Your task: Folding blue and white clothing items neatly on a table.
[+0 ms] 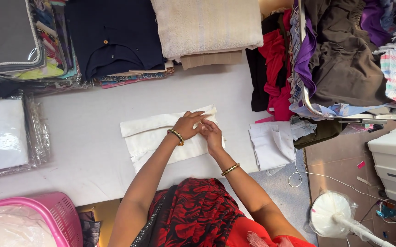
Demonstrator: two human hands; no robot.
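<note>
A cream-white folded garment (152, 137) lies flat on the white table (92, 114) in front of me. My left hand (189, 124), with a gold bangle at the wrist, presses down on the garment's right part with fingers pointing right. My right hand (212, 133), also with a bangle, rests just beside it on the garment's right edge, fingers touching the cloth. Whether either hand pinches the fabric or only presses it is unclear.
Another white folded cloth (271, 144) lies at the table's right edge. Stacks of folded clothes (115, 36) and a beige towel (207, 25) line the back. Plastic-wrapped packs (3, 135) sit left, a pink basket (47, 215) front left, a clothes-filled rack (344, 59) right.
</note>
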